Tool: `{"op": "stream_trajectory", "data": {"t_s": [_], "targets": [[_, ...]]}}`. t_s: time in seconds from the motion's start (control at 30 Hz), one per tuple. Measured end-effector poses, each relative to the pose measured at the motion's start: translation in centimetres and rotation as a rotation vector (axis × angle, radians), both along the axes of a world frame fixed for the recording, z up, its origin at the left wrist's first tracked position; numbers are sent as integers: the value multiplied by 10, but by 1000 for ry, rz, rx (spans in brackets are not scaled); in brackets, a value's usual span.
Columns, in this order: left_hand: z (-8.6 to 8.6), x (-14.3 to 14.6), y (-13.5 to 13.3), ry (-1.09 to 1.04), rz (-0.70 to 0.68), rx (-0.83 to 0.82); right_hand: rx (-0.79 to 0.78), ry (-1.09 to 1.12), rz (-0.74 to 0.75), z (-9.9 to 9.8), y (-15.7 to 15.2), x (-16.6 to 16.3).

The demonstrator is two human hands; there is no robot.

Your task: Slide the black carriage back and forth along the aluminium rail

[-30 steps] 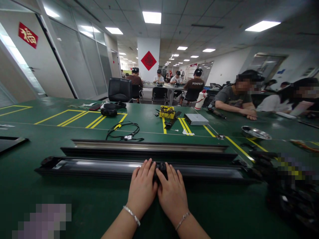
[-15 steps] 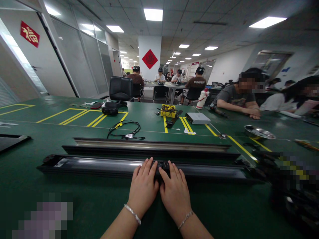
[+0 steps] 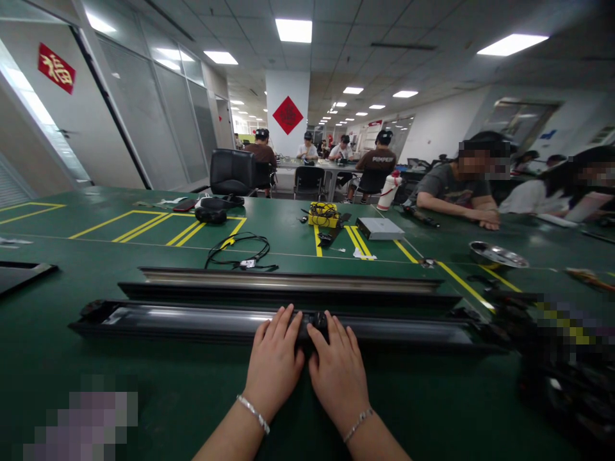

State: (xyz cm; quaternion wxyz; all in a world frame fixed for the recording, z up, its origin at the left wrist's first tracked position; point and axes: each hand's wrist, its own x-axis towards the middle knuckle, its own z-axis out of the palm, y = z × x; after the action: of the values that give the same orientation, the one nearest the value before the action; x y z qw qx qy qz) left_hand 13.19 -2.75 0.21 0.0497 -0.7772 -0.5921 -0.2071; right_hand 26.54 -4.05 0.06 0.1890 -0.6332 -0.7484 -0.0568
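Observation:
A long black rail (image 3: 182, 315) with a shiny grey inner strip lies across the table before me. My left hand (image 3: 275, 358) and my right hand (image 3: 339, 365) are side by side at its middle, fingers bent over the top and thumbs low on the near side. Between the fingertips shows a small black fitting (image 3: 319, 318) on the rail; the hands cover much of it. Just behind lies a second long black rail (image 3: 288, 282) with a lighter inner face, parallel to the first and untouched.
The green table (image 3: 158, 378) carries a coiled black cable (image 3: 240, 250), a yellow box with wires (image 3: 324, 214), a grey box (image 3: 379, 228) and a metal bowl (image 3: 498, 254). Dark, partly blurred gear (image 3: 562, 378) stands at right. A person (image 3: 461, 189) sits across the right side.
Almost nothing differs. Both hands stay at the rail's middle, with only tiny finger shifts around the small black fitting; the view has moved slightly.

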Motion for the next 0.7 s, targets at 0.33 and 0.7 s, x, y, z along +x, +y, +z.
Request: {"op": "stream_trajectory", "data": {"t_s": [0.33,0.7], "targets": [[-1,0,0,-2,-3,12,-19,1,-13,0,1,4],[-5,1,2,-10,6,31,20,-25,0,-10,6,8]]}}
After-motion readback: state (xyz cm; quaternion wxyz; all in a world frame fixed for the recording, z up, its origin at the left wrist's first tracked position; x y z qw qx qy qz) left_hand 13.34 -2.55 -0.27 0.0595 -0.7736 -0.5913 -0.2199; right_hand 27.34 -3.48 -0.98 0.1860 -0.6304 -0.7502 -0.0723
